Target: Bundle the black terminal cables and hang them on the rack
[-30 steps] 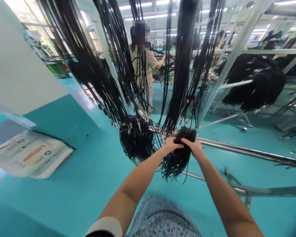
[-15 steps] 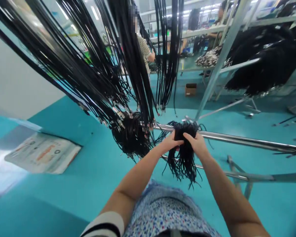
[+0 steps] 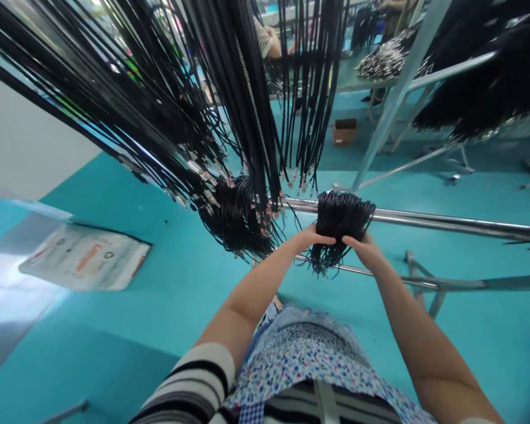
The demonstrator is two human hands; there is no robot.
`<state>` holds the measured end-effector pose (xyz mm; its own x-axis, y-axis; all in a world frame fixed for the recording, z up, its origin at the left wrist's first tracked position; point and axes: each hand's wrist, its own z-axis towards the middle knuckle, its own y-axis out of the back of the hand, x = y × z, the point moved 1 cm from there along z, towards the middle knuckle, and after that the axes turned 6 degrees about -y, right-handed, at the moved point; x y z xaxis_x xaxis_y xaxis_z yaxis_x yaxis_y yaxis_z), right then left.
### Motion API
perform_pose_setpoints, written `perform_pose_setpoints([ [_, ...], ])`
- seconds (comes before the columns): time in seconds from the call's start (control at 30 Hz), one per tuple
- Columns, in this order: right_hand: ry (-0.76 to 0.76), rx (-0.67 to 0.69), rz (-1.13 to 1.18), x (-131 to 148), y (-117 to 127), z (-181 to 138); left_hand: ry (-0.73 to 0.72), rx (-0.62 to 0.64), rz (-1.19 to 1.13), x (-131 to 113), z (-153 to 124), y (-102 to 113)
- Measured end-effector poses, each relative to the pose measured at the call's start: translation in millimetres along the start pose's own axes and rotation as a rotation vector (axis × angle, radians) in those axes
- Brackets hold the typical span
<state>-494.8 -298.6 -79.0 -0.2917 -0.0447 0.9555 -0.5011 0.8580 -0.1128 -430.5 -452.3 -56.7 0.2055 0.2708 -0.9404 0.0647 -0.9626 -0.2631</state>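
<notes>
Bundle (image 3: 342,215) shifted toward bare rail (image 3: 424,220).

You are holding one bundle (image 3: 343,215) with two hands (image 3: 312,236) (image 3: 367,251), one box (image 3: 344,134) is standing, one sheet (image 3: 86,259) is lying flat

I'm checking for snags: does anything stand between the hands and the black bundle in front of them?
Nothing visible: left hand and right hand both hold the bundle. The hanging cables are above and left of it.

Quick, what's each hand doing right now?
Left hand: closed, holding the left side of the black cable bundle.
Right hand: closed, holding that bundle's right side.
</notes>
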Motion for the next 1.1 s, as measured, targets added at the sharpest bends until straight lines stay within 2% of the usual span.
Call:
perform_pose_setpoints([
  [0.07, -0.053, 0.051, 0.031, -16.6, -8.4, 0.3, -0.033, 0.021, 0.050, 12.7, -5.4, 9.6],
  [0.17, -0.024, -0.064, -0.004, -30.1, -23.7, 3.4, -0.053, -0.009, 0.250, 46.0, -19.3, 25.8],
  [0.27, 0.005, -0.197, -0.034, -26.4, -32.2, 2.9, -0.011, -0.053, 0.522, 83.8, -32.3, 38.9],
  [0.33, -0.040, -0.226, -0.024, -16.3, -30.4, -1.8, 0.018, -0.044, 0.583, 102.8, -36.8, 39.9],
  [0.43, -0.189, -0.235, 0.018, 5.3, -17.4, -11.3, 0.088, 0.072, 0.678, 119.2, -38.6, 22.3],
  [0.53, -0.359, -0.229, 0.002, 24.6, 0.6, -18.3, 0.164, 0.361, 0.800, 127.6, -40.3, -14.9],
  [0.6, -0.385, -0.185, -0.025, 29.7, 10.9, -20.1, 0.119, 0.532, 0.708, 131.0, -41.9, -41.6],
  [0.67, -0.359, -0.066, 0.017, 27.5, 17.1, -19.6, 0.049, 0.583, 0.642, 132.2, -41.9, -61.3],
  [0.77, -0.426, 0.253, 0.120, 19.8, 18.2, -15.1, -0.001, 0.549, 0.813, 128.2, -38.2, -69.0],
  [0.83, -0.493, 0.412, 0.112, 19.7, 18.0, -10.9, 0.037, 0.514, 1.044, 121.7, -37.0, -55.6],
  [0.9, -0.492, 0.427, 0.073, 25.5, 21.9, -6.6, 0.129, 0.469, 1.240, 114.5, -41.6, -25.7],
  [1.03, -0.427, 0.211, 0.072, 43.0, 43.0, 0.6, 0.320, 0.295, 1.395, 104.7, -77.7, 64.3],
  [1.1, -0.429, 0.112, 0.063, 48.1, 52.8, 5.3, 0.352, 0.196, 1.425, 101.3, -103.5, 103.2],
])
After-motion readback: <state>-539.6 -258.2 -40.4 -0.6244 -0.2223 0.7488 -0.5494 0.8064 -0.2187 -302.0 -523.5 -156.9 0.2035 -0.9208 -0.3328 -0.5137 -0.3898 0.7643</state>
